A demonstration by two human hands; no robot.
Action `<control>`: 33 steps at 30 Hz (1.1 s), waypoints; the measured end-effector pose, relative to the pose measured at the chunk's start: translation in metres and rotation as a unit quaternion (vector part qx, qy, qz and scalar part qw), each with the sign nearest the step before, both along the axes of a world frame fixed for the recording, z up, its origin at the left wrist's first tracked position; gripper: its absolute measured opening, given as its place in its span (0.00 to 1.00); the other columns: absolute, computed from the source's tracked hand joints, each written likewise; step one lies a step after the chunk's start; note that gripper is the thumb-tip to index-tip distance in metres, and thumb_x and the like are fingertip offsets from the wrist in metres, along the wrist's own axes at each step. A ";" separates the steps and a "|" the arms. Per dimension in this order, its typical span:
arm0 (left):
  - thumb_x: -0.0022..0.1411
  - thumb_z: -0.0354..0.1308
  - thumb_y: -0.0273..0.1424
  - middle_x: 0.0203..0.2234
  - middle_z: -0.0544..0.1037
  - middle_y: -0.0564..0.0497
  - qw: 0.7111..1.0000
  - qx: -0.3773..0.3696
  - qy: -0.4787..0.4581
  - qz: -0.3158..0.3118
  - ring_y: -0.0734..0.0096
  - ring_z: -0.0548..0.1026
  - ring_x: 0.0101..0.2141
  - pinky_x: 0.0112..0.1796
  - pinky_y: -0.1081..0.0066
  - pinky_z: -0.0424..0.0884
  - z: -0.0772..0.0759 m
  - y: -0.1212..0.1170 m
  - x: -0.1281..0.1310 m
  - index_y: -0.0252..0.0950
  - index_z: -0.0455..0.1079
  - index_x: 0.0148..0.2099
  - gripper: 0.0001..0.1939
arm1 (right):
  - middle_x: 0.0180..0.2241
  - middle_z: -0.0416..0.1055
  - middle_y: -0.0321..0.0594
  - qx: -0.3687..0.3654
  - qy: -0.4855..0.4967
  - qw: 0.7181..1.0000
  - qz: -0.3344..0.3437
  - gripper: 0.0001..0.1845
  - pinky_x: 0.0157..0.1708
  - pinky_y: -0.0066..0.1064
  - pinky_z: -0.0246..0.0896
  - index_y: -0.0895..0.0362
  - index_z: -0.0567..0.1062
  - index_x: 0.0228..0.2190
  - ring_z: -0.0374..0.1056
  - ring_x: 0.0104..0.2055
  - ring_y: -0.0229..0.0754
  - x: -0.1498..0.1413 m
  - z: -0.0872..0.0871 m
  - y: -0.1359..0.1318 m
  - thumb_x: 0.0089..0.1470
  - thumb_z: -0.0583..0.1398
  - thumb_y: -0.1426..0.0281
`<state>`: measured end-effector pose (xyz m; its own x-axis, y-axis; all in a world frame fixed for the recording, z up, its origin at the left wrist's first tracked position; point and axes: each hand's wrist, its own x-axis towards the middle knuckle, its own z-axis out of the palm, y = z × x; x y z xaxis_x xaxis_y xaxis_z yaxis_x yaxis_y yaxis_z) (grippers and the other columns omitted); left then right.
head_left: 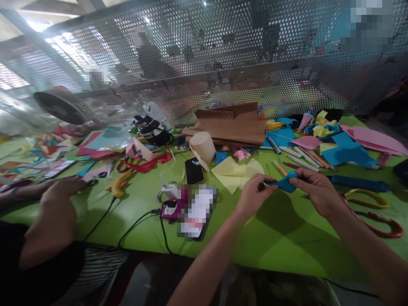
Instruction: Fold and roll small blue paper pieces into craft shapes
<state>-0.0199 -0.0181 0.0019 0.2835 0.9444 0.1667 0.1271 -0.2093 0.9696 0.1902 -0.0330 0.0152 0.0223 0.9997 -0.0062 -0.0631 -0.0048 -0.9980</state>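
Note:
A small piece of blue paper [287, 182], bent into a curved shape, is held up over the green table. My left hand [256, 193] pinches its left end between thumb and fingers. On the other side, my right hand [314, 189] grips the right end. Just left of my left hand lie folded yellow paper sheets [231, 172]. Beyond the blue paper are pencils and pens [307, 158]. To the right of my right hand, scissors with yellow and red handles [366, 198] rest near a dark blue tool handle [358, 182].
A phone [199, 210], a purple power strip [172, 210] with cables and a yellow glue gun [118, 185] lie to the left. A paper roll [203, 146] and brown cardboard [229, 127] stand behind. Another person's hand [68, 182] works at far left. A perforated metal screen [204, 55] borders the back.

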 end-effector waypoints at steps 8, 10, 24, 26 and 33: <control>0.59 0.67 0.36 0.31 0.74 0.51 0.996 -0.020 -0.080 0.041 0.73 0.69 0.31 0.34 0.71 0.65 -0.005 0.005 0.001 0.35 0.76 0.37 0.09 | 0.30 0.70 0.34 0.004 -0.034 0.999 0.003 0.19 0.32 0.31 0.55 0.51 0.80 0.33 0.59 0.31 0.38 -0.001 0.002 -0.001 0.50 0.70 0.49; 0.58 0.68 0.36 0.30 0.74 0.52 0.994 -0.023 -0.092 0.051 0.74 0.69 0.30 0.33 0.71 0.65 -0.006 0.005 0.001 0.35 0.76 0.36 0.10 | 0.26 0.66 0.32 0.000 -0.050 0.999 -0.008 0.21 0.30 0.30 0.53 0.52 0.76 0.28 0.57 0.29 0.38 -0.003 0.001 -0.001 0.47 0.72 0.49; 0.54 0.72 0.43 0.27 0.75 0.54 0.973 -0.139 -0.181 0.026 0.76 0.70 0.29 0.35 0.72 0.67 -0.003 0.003 0.001 0.34 0.77 0.40 0.19 | 0.32 0.73 0.36 0.004 -0.015 1.000 -0.018 0.20 0.38 0.33 0.63 0.51 0.78 0.31 0.66 0.35 0.42 -0.007 0.001 -0.002 0.42 0.75 0.53; 0.53 0.72 0.43 0.27 0.75 0.53 0.975 -0.132 -0.179 0.031 0.76 0.70 0.30 0.35 0.72 0.67 -0.003 0.003 0.002 0.34 0.77 0.39 0.19 | 0.35 0.75 0.38 -0.007 -0.007 1.000 -0.010 0.22 0.37 0.33 0.63 0.51 0.79 0.34 0.67 0.36 0.43 -0.007 0.002 -0.002 0.43 0.75 0.52; 0.54 0.72 0.43 0.27 0.74 0.54 0.977 -0.138 -0.162 0.022 0.76 0.71 0.30 0.35 0.72 0.67 -0.002 0.002 0.002 0.34 0.76 0.39 0.19 | 0.28 0.70 0.35 0.009 -0.024 1.000 -0.005 0.21 0.35 0.33 0.61 0.52 0.76 0.26 0.63 0.33 0.41 -0.011 -0.003 -0.001 0.41 0.76 0.52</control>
